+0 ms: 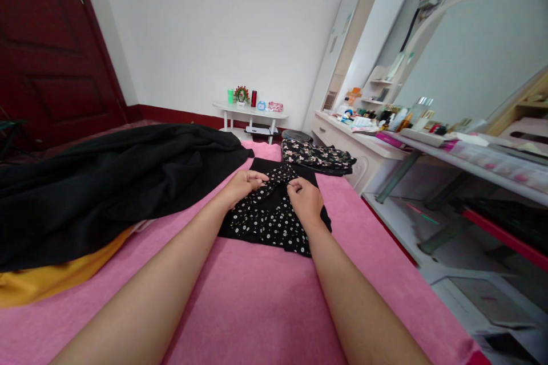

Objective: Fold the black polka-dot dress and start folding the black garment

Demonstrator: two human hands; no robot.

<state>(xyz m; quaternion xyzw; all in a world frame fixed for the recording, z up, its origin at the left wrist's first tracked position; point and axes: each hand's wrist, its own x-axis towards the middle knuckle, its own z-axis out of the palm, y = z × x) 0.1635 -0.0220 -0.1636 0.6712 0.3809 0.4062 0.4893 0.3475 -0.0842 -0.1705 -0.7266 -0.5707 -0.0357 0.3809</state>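
A black garment with small white flowers (269, 219) lies flat on the pink bed cover (257, 296) in front of me. My left hand (243, 183) rests on its far left part, fingers curled and pinching a fold of the cloth. My right hand (305, 198) sits just right of it, fingers bent down and gripping the same fabric near its upper edge. The two hands are close together, almost touching.
A large black cloth (107, 182) is heaped on the left over a yellow one (51, 279). A second floral garment (317, 155) lies at the bed's far end. A dresser with toiletries (377, 142) stands on the right, a small white table (250, 111) by the wall.
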